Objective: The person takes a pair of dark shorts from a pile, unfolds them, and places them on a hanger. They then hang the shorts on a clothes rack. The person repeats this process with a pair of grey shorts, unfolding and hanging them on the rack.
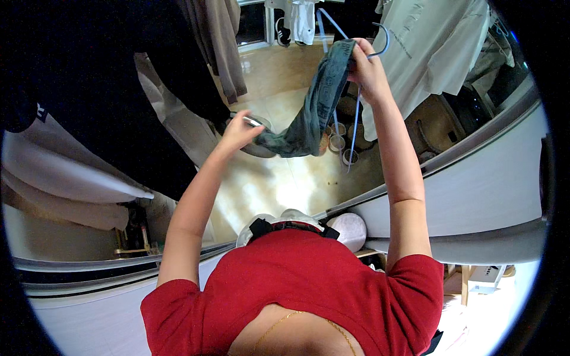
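Note:
A dark green cloth garment (311,111), twisted along its length, hangs between my two hands. My right hand (367,66) is raised at the upper right and grips the garment's upper end together with a light blue hanger (355,129), whose hook curls out to the right of my fingers. At the garment's lower left end is my left hand (240,131), its thumb and fingers around something white and thin, slightly blurred; whether it grips the cloth cannot be told.
Dark clothes (102,89) hang on the left, beside a brown garment (218,44). A pale shirt (427,58) hangs at the right. Several small pots (337,142) stand on the tiled floor (285,178). Sliding door tracks (378,191) run along both sides.

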A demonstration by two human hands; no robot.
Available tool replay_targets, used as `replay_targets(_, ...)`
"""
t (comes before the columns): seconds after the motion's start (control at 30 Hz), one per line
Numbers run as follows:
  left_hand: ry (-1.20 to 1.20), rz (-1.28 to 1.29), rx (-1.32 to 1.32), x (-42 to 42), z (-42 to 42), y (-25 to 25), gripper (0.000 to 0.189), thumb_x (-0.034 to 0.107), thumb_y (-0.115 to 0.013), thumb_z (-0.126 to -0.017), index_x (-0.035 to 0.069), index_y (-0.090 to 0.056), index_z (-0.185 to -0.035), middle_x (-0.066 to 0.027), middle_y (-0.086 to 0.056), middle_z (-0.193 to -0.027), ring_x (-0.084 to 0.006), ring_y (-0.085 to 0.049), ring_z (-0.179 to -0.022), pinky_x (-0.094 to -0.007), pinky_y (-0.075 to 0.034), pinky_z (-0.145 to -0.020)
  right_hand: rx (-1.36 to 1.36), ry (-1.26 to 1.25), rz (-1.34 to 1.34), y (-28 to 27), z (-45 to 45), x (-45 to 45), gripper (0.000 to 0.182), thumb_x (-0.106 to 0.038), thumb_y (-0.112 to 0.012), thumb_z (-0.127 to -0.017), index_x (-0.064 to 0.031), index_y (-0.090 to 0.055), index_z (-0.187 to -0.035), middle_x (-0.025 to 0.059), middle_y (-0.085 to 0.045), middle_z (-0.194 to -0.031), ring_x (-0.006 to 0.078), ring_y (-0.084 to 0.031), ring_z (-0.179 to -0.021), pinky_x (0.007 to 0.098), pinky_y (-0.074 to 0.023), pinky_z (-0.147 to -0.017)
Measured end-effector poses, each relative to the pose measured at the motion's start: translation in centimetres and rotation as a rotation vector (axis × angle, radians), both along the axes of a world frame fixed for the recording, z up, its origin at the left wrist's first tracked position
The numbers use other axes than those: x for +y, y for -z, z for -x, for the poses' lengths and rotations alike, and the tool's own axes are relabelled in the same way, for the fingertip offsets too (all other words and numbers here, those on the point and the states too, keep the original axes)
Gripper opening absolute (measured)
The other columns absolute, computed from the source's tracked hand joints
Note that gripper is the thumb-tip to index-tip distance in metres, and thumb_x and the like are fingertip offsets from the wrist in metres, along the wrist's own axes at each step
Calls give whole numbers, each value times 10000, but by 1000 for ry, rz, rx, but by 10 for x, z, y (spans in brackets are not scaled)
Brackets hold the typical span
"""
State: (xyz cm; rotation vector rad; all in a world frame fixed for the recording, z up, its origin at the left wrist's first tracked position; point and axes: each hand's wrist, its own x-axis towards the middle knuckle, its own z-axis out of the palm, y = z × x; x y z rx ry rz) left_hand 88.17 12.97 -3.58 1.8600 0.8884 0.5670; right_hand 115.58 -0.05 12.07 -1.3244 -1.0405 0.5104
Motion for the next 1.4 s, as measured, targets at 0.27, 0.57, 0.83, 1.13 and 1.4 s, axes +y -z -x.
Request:
replay_targets(0.27,305,-138,-364,-45,-79,-64,299,148,-662,-806,-9,-594,-1051,-101,-641,-943,-157,-621,-805,-293,-510,-722,101,-57,-41,2,42,-3,236,-241,-417,-943,-101,-543,-1084,-8,-578,-847,94,-534,-715,259,-452,-547)
replay_targets(0.57,518,-19,-369,-40,-77,-55,185,75,-575,-872,-20,-564,-1030,-93,-627,-960,-154,-613,-897,-300,-516,-805,10,183,-117,20,4,-14,221,-209,-452,-924,-44,-576,-1005,-1,-552,-752,85,-498,-686,251,-420,-606)
replay_targets(0.83,487,-46,-355,-40,-82,-60,153,97,-576,-883,-42,-580,-946,-36,-620,-834,-74,-551,-735,-238,-451,-650,66,200,-11,28,25,-7,248,-234,-455,-919,-38,-570,-1017,31,-566,-738,133,-537,-652,296,-440,-528)
replay_targets(1.13,271,358,-479,8,-36,-93,200,136,-550,-902,-8,-605,-1030,-30,-637,-881,-85,-588,-759,-230,-482,-676,-70,25,88,46,-2,-14,201,-211,-531,-927,-40,-595,-1011,-24,-591,-854,49,-519,-749,206,-430,-670)
replay_targets(1.4,204,505,-524,24,-15,-97,212,177,-556,-894,-7,-615,-981,-56,-651,-874,-125,-616,-740,-254,-502,-684,6,-142,207,33,-6,-29,306,-349,-580,-895,-57,-647,-957,-30,-610,-820,42,-534,-723,201,-442,-659)
